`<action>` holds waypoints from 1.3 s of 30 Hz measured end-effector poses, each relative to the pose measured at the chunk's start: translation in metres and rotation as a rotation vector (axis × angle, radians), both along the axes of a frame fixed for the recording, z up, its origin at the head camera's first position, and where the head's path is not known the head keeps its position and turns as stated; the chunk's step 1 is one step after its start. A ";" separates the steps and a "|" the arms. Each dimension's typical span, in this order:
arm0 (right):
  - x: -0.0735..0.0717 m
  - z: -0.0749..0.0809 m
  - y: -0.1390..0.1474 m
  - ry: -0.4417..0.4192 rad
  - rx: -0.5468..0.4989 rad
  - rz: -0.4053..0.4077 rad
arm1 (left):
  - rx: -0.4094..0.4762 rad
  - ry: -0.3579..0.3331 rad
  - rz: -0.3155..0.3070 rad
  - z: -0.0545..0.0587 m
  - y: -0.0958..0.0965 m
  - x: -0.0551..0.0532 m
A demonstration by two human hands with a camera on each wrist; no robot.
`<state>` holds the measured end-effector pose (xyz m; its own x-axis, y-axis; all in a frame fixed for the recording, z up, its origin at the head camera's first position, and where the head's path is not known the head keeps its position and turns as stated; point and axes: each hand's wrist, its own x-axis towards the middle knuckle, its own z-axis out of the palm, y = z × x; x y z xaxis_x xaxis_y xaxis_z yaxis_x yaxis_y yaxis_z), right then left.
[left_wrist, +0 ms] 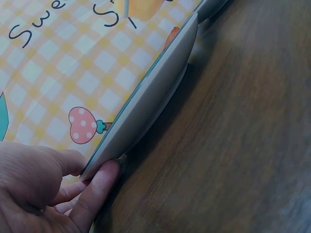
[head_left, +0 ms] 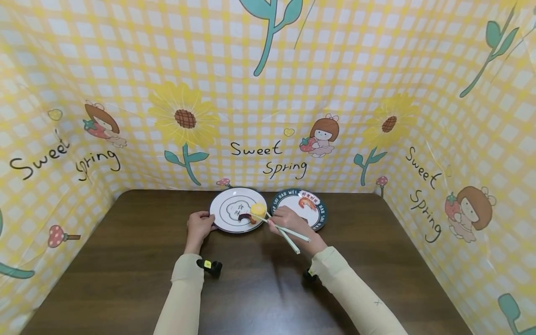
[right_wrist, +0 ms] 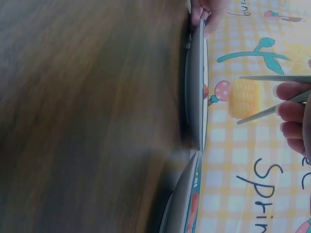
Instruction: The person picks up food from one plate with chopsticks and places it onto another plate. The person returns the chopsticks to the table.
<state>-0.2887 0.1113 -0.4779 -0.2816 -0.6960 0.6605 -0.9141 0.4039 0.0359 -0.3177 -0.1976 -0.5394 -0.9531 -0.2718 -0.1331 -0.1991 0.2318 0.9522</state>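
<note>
First, head view: probably light, slippery corn, best squeezed by its sides, hangs over the white plate by the table's far edge, in chopsticks the right hand grips; cloth reads "Sweet Spring". At left wrist, the left hand pinches that plate's rim; at right wrist, chopsticks clamp the corn.

A dark brown table stands between walls of yellow-and-white checked cloth printed with sunflowers and black lettering; pale light shines on the table's near part.
</note>
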 end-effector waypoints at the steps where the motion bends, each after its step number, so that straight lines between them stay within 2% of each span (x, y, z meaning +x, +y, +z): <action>1: 0.000 0.000 -0.001 0.000 -0.003 0.003 | 0.002 -0.001 -0.001 0.000 0.000 0.000; 12: -0.002 -0.001 -0.017 0.007 0.024 0.015 | 0.000 -0.019 0.003 0.002 -0.001 0.002; 22: 0.000 0.002 -0.032 -0.057 0.023 0.036 | -0.005 -0.029 0.007 0.002 -0.002 0.003; 28: -0.003 -0.002 -0.040 -0.046 0.048 0.058 | 0.001 -0.036 0.002 0.002 0.000 0.004; 31: -0.004 -0.005 -0.042 -0.077 0.051 0.077 | -0.002 -0.035 0.003 0.003 0.000 0.004; 39: -0.010 -0.017 -0.048 -0.085 0.094 0.079 | -0.010 -0.037 0.008 0.003 -0.001 0.004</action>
<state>-0.2982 0.0637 -0.4947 -0.2754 -0.7757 0.5678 -0.9444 0.3286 -0.0091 -0.3133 -0.1986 -0.5365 -0.9455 -0.2804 -0.1658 -0.2361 0.2394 0.9418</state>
